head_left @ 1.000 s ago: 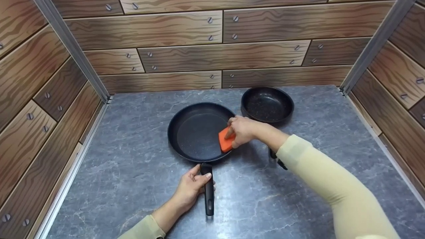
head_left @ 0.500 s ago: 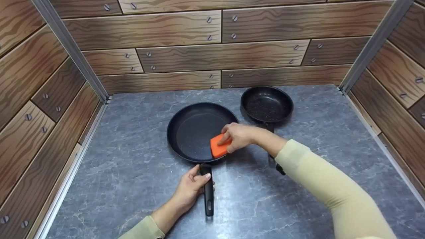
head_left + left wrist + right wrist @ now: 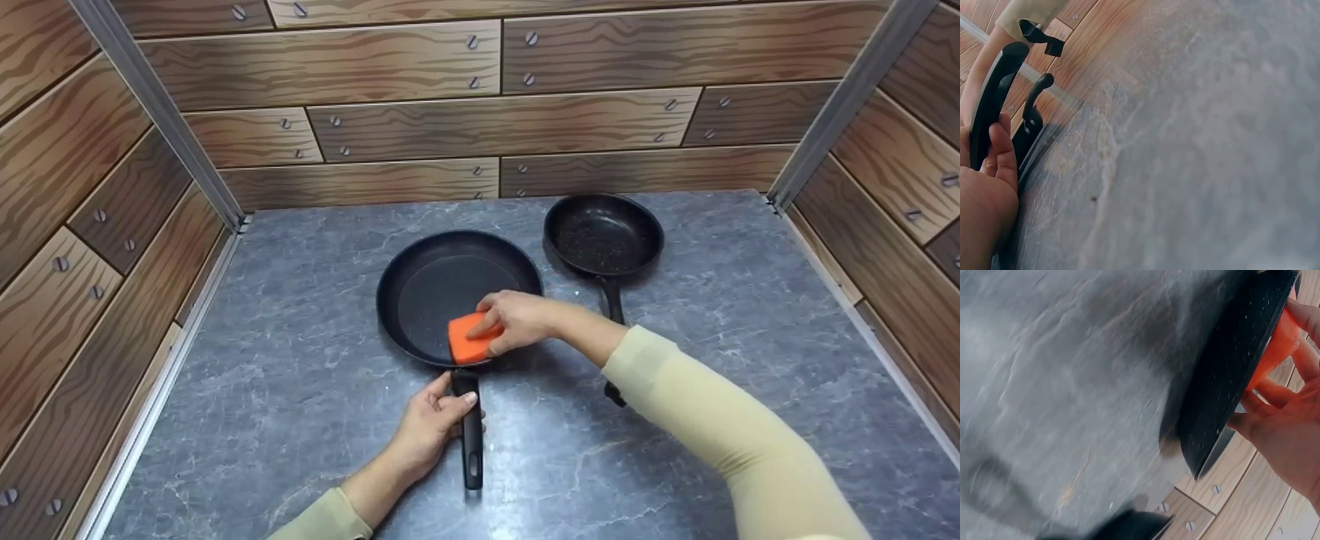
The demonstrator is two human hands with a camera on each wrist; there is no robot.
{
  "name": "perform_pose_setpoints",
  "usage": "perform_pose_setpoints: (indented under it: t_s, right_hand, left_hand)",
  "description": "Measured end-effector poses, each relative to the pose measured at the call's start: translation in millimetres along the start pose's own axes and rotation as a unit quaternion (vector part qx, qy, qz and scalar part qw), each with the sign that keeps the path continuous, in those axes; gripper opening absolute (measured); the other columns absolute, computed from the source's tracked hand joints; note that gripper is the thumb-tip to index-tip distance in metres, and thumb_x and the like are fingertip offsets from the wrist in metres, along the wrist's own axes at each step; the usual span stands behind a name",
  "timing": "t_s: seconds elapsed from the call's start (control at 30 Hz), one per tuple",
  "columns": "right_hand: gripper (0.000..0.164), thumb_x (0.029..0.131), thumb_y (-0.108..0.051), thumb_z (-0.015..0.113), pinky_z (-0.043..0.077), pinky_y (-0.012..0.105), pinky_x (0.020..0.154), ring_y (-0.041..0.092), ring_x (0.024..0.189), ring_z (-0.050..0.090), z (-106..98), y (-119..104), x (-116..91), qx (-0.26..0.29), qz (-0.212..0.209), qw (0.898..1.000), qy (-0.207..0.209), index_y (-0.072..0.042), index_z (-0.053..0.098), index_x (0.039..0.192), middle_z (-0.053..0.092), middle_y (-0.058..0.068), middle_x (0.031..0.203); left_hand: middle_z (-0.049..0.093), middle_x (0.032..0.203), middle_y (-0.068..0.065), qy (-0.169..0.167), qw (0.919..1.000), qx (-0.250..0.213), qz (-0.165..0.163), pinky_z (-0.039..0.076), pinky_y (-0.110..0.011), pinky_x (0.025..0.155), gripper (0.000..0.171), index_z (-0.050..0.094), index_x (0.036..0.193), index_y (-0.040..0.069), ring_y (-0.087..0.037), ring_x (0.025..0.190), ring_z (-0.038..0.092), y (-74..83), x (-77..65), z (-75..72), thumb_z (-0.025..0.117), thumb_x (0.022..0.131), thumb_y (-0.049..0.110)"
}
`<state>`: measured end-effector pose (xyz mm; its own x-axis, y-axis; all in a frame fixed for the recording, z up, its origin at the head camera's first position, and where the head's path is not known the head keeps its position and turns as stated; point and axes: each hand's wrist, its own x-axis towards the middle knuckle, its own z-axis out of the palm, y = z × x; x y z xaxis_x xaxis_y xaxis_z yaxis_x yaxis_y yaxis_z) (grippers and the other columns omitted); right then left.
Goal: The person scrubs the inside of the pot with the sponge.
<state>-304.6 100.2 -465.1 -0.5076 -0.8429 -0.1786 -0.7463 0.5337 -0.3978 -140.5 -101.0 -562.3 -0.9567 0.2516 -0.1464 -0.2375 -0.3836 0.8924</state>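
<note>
A large black frying pan (image 3: 424, 289) rests on the grey marbled table. My left hand (image 3: 429, 426) grips its handle (image 3: 472, 442) near the pan body, thumb on top; the left wrist view shows the fingers (image 3: 1004, 149) curled round that handle. An orange sponge (image 3: 465, 343) is pressed at the near inner wall of the pan, just above the handle joint. Its right side is pinched by my right hand (image 3: 521, 321). From the right wrist view, the sponge (image 3: 1276, 349) shows over the rim, with fingertips along the edge and the speckled outer wall below.
A smaller black frying pan (image 3: 604, 236) stands at the back right, its handle (image 3: 613, 300) pointing toward me and partly behind my right forearm. Wood-patterned panels (image 3: 405, 127) close off the back and both sides of the table (image 3: 300, 300).
My right hand has slid the sponge along the pan's inner wall, from the right side leftward and toward me, ending near the handle. The left hand and the pan stay put.
</note>
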Motion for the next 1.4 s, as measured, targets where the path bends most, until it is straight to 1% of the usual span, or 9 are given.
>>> perform_pose_setpoints:
  t_s: [0.1, 0.3, 0.37, 0.5, 0.67, 0.8, 0.97, 1.1, 1.4]
  right_hand:
    - [0.047, 0.091, -0.030, 0.081, 0.043, 0.050, 0.117, 0.044, 0.135, 0.054, 4, -2, 5, 0.002, 0.007, 1.000, -0.002, -0.020, 0.074, 0.137, 0.055, 0.025, 0.150]
    - [0.049, 0.094, -0.033, 0.080, 0.040, 0.050, 0.119, 0.040, 0.142, 0.048, 13, -9, 13, 0.005, 0.028, 1.000, 0.003, -0.024, 0.072, 0.141, 0.050, 0.021, 0.156]
    - [0.049, 0.094, -0.035, 0.079, 0.039, 0.050, 0.120, 0.038, 0.144, 0.046, 16, -11, 16, 0.002, 0.034, 0.999, 0.007, -0.027, 0.071, 0.142, 0.048, 0.019, 0.158]
    - [0.048, 0.096, -0.037, 0.078, 0.038, 0.049, 0.121, 0.036, 0.146, 0.043, 24, -13, 22, -0.001, 0.034, 0.999, 0.023, -0.028, 0.070, 0.143, 0.046, 0.018, 0.161]
    - [0.047, 0.097, -0.037, 0.078, 0.037, 0.047, 0.122, 0.035, 0.148, 0.041, 32, -16, 29, -0.011, 0.028, 0.999, 0.044, -0.028, 0.070, 0.143, 0.045, 0.018, 0.162]
    - [0.046, 0.098, -0.039, 0.077, 0.038, 0.046, 0.122, 0.035, 0.149, 0.040, 34, -18, 37, -0.026, 0.022, 0.998, 0.050, -0.030, 0.069, 0.143, 0.044, 0.018, 0.162]
    - [0.047, 0.099, -0.039, 0.077, 0.038, 0.046, 0.122, 0.035, 0.148, 0.041, 33, -20, 43, -0.037, 0.017, 0.998, 0.053, -0.030, 0.068, 0.144, 0.044, 0.019, 0.162]
    - [0.047, 0.099, -0.039, 0.076, 0.038, 0.046, 0.122, 0.035, 0.149, 0.039, 32, -21, 47, -0.029, 0.018, 0.998, 0.058, -0.030, 0.068, 0.144, 0.043, 0.019, 0.163]
    - [0.049, 0.099, -0.042, 0.076, 0.038, 0.045, 0.122, 0.035, 0.148, 0.041, 33, -22, 60, -0.042, 0.020, 0.997, 0.067, -0.032, 0.067, 0.145, 0.044, 0.019, 0.162]
  left_hand:
    - [0.075, 0.085, -0.007, -0.005, 1.0000, -0.003, -0.004, 0.064, -0.030, 0.069, 0.074, 0.026, 0.160, -0.010, -0.018, 0.072, 0.074, 0.5, 0.0, 0.0, 0.068, 0.102, 0.005]
    - [0.075, 0.088, -0.008, -0.017, 0.9998, -0.006, -0.002, 0.064, -0.030, 0.071, 0.080, 0.014, 0.162, -0.013, -0.018, 0.075, 0.074, 0.2, -0.2, -1.8, 0.066, 0.104, 0.005]
    - [0.075, 0.088, -0.007, -0.014, 0.9999, -0.004, -0.002, 0.064, -0.031, 0.073, 0.083, 0.010, 0.162, -0.014, -0.018, 0.076, 0.075, 0.1, -0.3, -2.2, 0.066, 0.104, 0.005]
    - [0.076, 0.086, -0.005, -0.006, 1.0000, 0.003, -0.004, 0.065, -0.032, 0.075, 0.087, 0.006, 0.162, -0.015, -0.017, 0.077, 0.075, -0.2, -0.8, -2.2, 0.066, 0.103, 0.004]
    - [0.076, 0.085, -0.004, -0.002, 1.0000, 0.003, -0.006, 0.065, -0.031, 0.074, 0.087, 0.005, 0.162, -0.015, -0.016, 0.075, 0.075, -1.1, -1.0, -1.8, 0.066, 0.102, 0.003]
    - [0.076, 0.084, -0.004, -0.002, 1.0000, 0.001, -0.003, 0.065, -0.032, 0.074, 0.088, 0.005, 0.162, -0.016, -0.016, 0.075, 0.075, -1.2, -1.1, -2.0, 0.067, 0.102, 0.003]
    - [0.076, 0.085, -0.005, -0.014, 0.9999, -0.002, 0.004, 0.065, -0.033, 0.074, 0.084, 0.012, 0.162, -0.014, -0.017, 0.077, 0.075, -0.3, -1.2, -1.8, 0.068, 0.102, 0.004]
    - [0.076, 0.087, -0.006, -0.022, 0.9997, -0.006, 0.008, 0.064, -0.032, 0.073, 0.078, 0.018, 0.161, -0.013, -0.017, 0.077, 0.075, 0.2, -1.0, -1.4, 0.067, 0.103, 0.005]
    - [0.076, 0.083, -0.003, -0.015, 0.9998, -0.006, 0.010, 0.064, -0.030, 0.073, 0.083, 0.012, 0.162, -0.015, -0.015, 0.074, 0.074, -1.2, -1.3, -2.0, 0.067, 0.102, 0.003]
